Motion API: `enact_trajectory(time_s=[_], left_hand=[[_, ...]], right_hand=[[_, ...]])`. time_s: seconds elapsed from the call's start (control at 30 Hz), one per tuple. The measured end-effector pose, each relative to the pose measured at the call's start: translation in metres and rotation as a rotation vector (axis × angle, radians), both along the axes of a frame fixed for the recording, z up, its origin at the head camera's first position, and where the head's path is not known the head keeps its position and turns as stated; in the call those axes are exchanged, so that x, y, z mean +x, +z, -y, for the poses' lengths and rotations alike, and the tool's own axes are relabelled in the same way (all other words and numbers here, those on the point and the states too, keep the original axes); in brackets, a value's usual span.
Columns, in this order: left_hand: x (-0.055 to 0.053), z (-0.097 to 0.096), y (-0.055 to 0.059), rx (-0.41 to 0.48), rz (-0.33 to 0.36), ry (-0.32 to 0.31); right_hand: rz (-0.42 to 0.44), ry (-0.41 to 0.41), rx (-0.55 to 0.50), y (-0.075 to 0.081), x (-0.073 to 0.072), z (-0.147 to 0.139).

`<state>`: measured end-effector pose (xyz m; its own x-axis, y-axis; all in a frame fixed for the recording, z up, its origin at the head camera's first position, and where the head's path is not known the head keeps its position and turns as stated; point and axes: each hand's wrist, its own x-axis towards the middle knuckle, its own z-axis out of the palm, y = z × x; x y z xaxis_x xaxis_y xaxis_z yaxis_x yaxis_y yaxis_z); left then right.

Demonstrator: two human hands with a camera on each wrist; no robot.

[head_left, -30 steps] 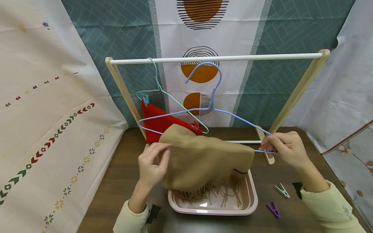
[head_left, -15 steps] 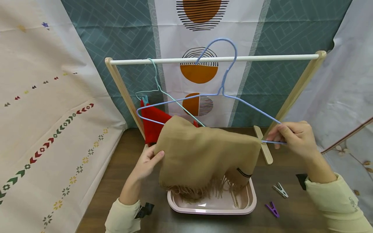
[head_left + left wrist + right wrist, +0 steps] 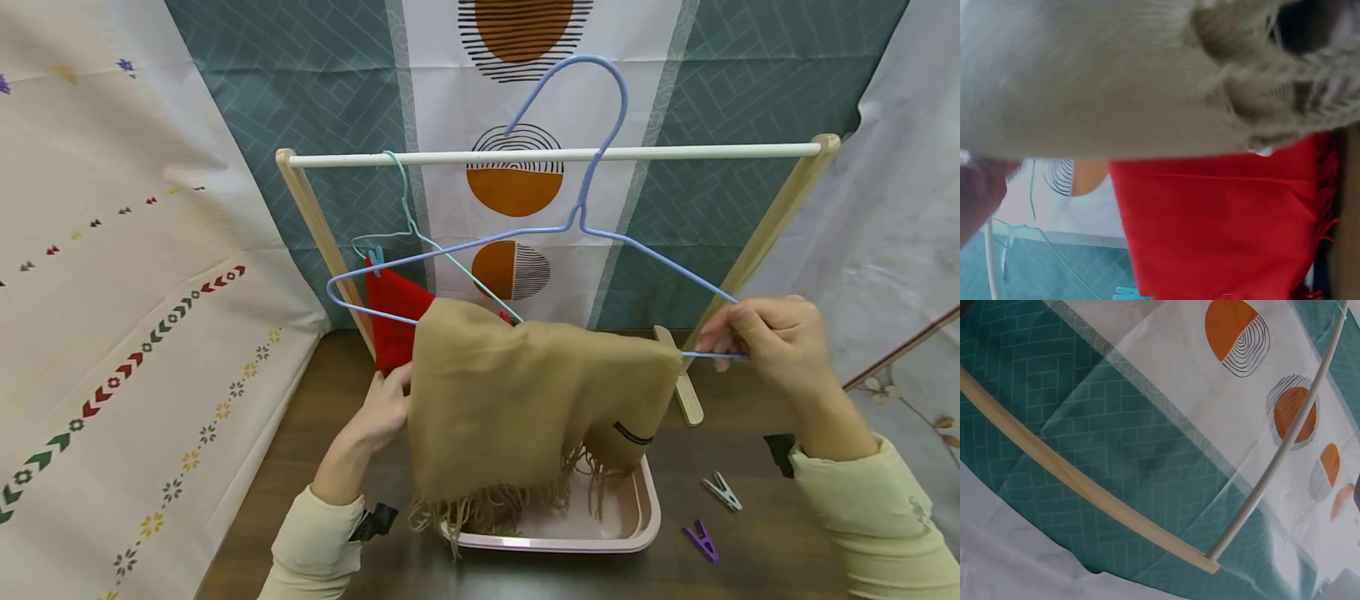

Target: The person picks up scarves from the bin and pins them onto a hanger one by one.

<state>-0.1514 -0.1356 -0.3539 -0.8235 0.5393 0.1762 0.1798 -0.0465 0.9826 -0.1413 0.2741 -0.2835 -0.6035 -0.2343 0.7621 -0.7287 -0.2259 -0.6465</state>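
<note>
Tan scarf [image 3: 487, 400], draped on a blue hanger [image 3: 540, 231] above the tub [image 3: 555, 545]; likely light, soft, best taken by its top fold. Right hand [image 3: 780, 342] grips the hanger's right corner; left hand [image 3: 382, 410] meets the scarf's left edge, grasp unclear. Clothespins [image 3: 707, 547] toward the right edge of the tabletop [image 3: 585, 579]; patterned cloth [image 3: 682, 225] behind.

At frame centre we see matt tan cloth [image 3: 517, 400] with a rough fringe [image 3: 480, 508]; below it, a glossy plastic basin [image 3: 555, 544]; at right, a smooth wooden post [image 3: 782, 217]. The blue hanger [image 3: 581, 202] looks plastic-coated, we think.
</note>
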Motion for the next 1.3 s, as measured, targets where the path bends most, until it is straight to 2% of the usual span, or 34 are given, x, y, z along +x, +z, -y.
enact_trajectory(time_s=[0.07,0.13,0.2,0.27,0.43,0.5,0.67,0.77,0.87,0.97,1.07,1.1,1.23,1.3], left_hand=[[0.000,0.000,-0.004,-0.065,-0.070,-0.066],[0.000,-0.001,-0.007,-0.046,-0.126,-0.134],[0.000,-0.003,-0.007,-0.034,-0.203,-0.114],[0.001,-0.004,-0.005,-0.041,-0.301,-0.047],[0.003,-0.010,0.007,-0.198,-0.607,0.229],[0.002,-0.013,0.012,-0.215,-0.666,0.292],[-0.001,-0.022,0.015,-0.160,-0.720,0.320],[-0.001,-0.028,0.015,-0.089,-0.753,0.326],[0.003,-0.032,0.017,0.026,-0.714,0.263],[0.009,-0.035,0.021,0.019,-0.653,0.255],[0.012,-0.036,0.027,-0.047,-0.651,0.303],[0.012,-0.037,0.029,-0.043,-0.650,0.324],[0.006,-0.035,0.043,0.055,-0.674,0.387],[0.001,-0.034,0.051,0.075,-0.704,0.436]], right_hand=[[-0.010,-0.014,0.019,-0.002,0.000,0.000],[-0.019,-0.020,0.032,-0.004,-0.001,-0.001],[-0.017,-0.024,0.036,-0.008,-0.002,-0.002],[-0.011,-0.009,0.028,-0.011,-0.003,-0.005],[0.012,0.020,0.012,-0.017,-0.002,-0.009],[0.014,0.012,0.022,-0.019,0.000,-0.010],[0.073,0.030,-0.024,-0.023,0.003,-0.007],[0.110,0.054,-0.078,-0.024,0.005,-0.004],[0.111,0.039,-0.082,-0.023,0.006,-0.001],[0.094,0.010,-0.060,-0.024,0.006,0.001],[0.089,-0.016,-0.025,-0.027,0.006,0.002],[0.088,-0.021,-0.013,-0.027,0.006,0.002],[0.080,-0.022,0.045,-0.032,0.005,0.000],[0.072,0.008,0.068,-0.034,0.004,0.000]])
